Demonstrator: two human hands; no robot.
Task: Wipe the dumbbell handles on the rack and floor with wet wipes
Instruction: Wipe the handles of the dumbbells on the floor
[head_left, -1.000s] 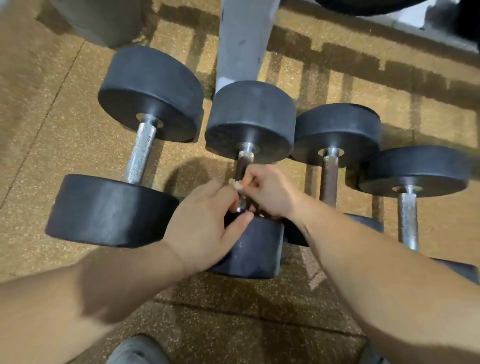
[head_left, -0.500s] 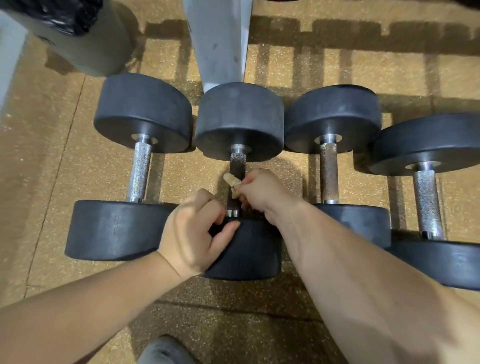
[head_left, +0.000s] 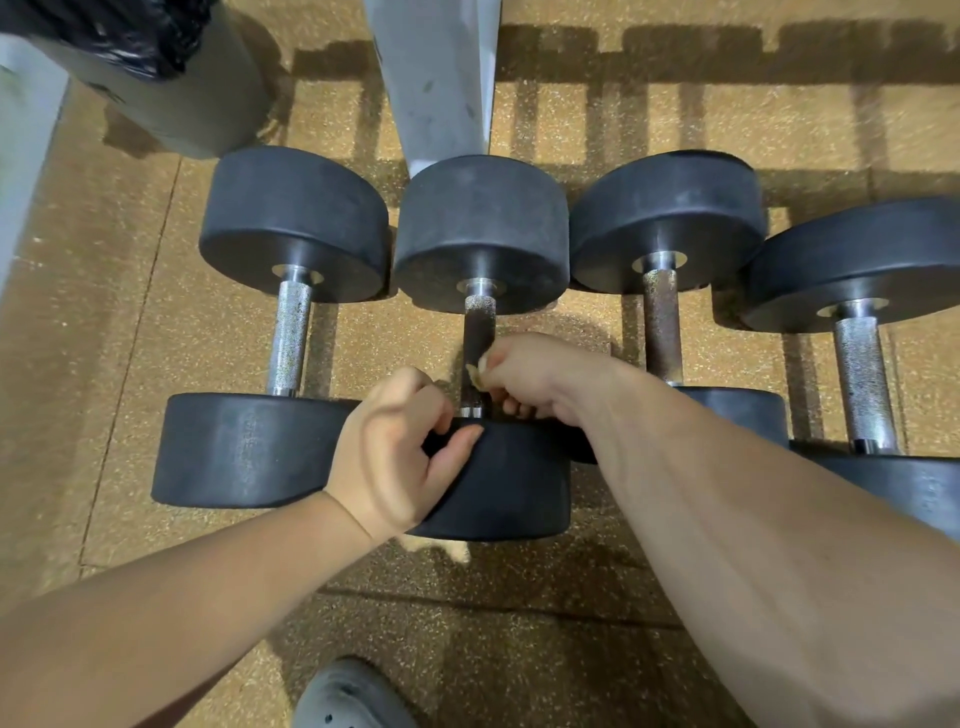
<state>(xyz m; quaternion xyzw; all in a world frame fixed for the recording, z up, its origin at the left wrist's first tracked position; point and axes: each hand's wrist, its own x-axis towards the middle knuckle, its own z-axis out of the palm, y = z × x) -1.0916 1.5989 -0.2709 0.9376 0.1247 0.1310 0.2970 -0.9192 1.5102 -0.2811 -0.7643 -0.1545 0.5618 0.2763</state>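
Your right grip (head_left: 530, 374) pinches a wet wipe (head_left: 475, 375) against the dumbbell handle (head_left: 479, 332) just left of it. Your left grip (head_left: 400, 452) curls over that dumbbell's near head (head_left: 519, 493), on the floor (head_left: 156, 312).

Floor's that speckled tan rubber gym tiling (head_left: 78, 312), with thin seam lines (head_left: 130, 364) between the tiles and a darker, browner stretch along the near edge. A scuffed grey metal upright (head_left: 441, 78) comes down top middle, a round grey bin (head_left: 208, 114) with a black bag liner (head_left: 104, 31) sits top left, and a pale grey panel (head_left: 26, 156) cuts in along the left edge. Light's warm and yellowish, throwing barred shadows (head_left: 675, 52) across the back of the floor.
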